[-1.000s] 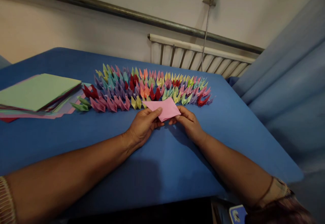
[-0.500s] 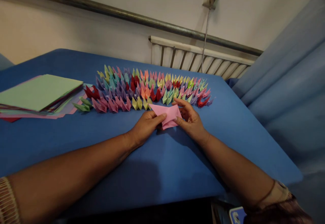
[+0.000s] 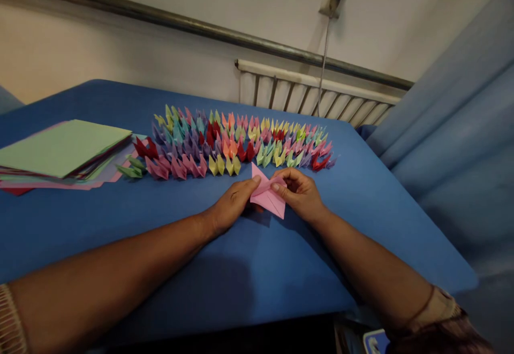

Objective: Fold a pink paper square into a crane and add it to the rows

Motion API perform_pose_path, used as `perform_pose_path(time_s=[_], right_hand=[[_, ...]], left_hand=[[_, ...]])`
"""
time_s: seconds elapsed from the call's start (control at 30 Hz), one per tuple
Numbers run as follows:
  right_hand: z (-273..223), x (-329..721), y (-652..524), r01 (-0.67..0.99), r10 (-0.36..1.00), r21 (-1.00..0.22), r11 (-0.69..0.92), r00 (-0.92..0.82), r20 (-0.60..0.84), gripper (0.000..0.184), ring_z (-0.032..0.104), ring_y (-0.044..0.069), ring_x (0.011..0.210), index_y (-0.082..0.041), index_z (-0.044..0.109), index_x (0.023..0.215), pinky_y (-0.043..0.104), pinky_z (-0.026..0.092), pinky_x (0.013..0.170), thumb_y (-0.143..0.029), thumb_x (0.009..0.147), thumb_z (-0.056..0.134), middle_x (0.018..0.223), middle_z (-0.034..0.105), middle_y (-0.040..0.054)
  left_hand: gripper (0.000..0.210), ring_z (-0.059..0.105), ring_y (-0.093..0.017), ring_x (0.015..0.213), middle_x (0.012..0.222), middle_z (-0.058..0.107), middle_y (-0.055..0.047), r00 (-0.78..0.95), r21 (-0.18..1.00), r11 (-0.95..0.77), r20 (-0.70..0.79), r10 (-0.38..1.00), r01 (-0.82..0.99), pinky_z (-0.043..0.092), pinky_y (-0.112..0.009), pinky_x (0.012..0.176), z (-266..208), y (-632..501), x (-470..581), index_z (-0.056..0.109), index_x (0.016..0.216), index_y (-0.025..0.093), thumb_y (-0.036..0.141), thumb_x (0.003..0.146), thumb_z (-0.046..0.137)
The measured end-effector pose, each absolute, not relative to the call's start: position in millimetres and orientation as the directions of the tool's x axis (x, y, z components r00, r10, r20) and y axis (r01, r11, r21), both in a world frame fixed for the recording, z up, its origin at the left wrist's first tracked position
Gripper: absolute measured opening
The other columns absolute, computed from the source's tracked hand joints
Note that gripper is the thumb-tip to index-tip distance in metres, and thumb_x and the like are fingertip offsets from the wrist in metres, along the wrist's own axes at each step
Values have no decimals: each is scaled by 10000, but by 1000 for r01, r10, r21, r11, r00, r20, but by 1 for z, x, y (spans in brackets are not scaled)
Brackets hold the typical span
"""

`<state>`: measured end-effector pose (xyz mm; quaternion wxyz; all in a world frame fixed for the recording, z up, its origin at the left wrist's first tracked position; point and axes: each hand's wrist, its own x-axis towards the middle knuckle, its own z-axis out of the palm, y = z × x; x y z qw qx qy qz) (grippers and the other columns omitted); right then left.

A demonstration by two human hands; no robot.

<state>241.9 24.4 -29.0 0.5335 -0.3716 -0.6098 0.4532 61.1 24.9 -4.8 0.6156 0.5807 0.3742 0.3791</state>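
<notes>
I am partway through a pink sheet (image 3: pixel 268 197): it is creased into a pointed shape but does not yet look like the finished folded paper pieces (image 3: pixel 236 140) ranked in rows just beyond it on the blue table (image 3: pixel 257 268). My left hand (image 3: pixel 233 204) lies flat, fingers together, pressing the sheet's left edge; my right hand (image 3: pixel 299 193) pinches the upper flap between thumb and fingers. A stack of unfolded coloured sheets (image 3: pixel 60 153) at far left suggests plenty remains. My hands cover the sheet's lower creases, so I cannot tell which fold this is. The far rows blur together.
</notes>
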Motion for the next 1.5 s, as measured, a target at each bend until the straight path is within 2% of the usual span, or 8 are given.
perform_pose_path(time_s=[0.1,0.27,0.4,0.63,0.8,1.03,1.2,1.5], right_hand=[[-30,242,25,1,946,-954,298,-133,295,277,553,145,707,-225,576,819,286,466,651,-451,778,730,788,591,-4],[-29,243,23,126,915,-910,396,-136,379,180,566,154,749,-219,616,833,305,481,703,-381,831,695,834,609,17],[-27,244,23,170,877,-861,480,-132,463,147,594,183,900,-224,612,808,325,514,751,-349,845,679,984,607,54],[-21,246,19,347,792,-714,609,-221,569,54,591,213,1051,-233,594,828,388,509,874,-201,846,635,1089,601,82],[-19,244,14,384,744,-640,666,-285,604,165,566,226,1137,-243,579,881,452,466,992,-105,800,618,1187,551,92],[-21,241,14,341,796,-722,601,-183,576,75,568,243,1148,-238,604,880,458,481,973,-172,845,613,1265,536,95],[-23,241,15,333,777,-703,628,-230,585,65,605,216,1000,-232,595,862,396,489,876,-169,853,595,1064,621,71],[-23,245,19,398,760,-648,650,-313,570,75,555,187,801,-229,566,836,336,451,731,-155,850,566,843,581,32]], left_hand=[[518,579,-180,677,744,631,-44,435,987,103,-41,900,-121,475,-276,601,-11,23,61,678,831,177,671,847,523],[422,617,-197,893,965,653,-46,365,985,31,33,930,-168,503,-270,744,-12,23,64,637,1032,187,457,737,771],[318,617,-182,848,860,657,-20,324,991,35,9,946,-129,487,-270,759,-5,21,66,652,929,177,365,713,790],[562,624,-156,858,924,667,-9,238,987,34,6,971,-160,478,-244,755,-6,22,66,577,1170,187,213,654,798],[647,600,-123,698,957,680,-13,233,989,9,25,972,-144,461,-225,636,-9,27,65,571,1271,206,135,647,727],[483,664,-170,808,939,723,-38,268,968,82,-15,963,-238,505,-277,749,-12,28,66,647,1092,175,131,621,743],[390,649,-161,782,896,711,-15,282,990,18,22,959,-137,503,-273,756,-11,27,66,686,982,181,179,609,800],[199,563,-140,660,740,648,12,298,993,-110,92,950,45,445,-246,624,1,24,64,701,817,184,289,667,778]])
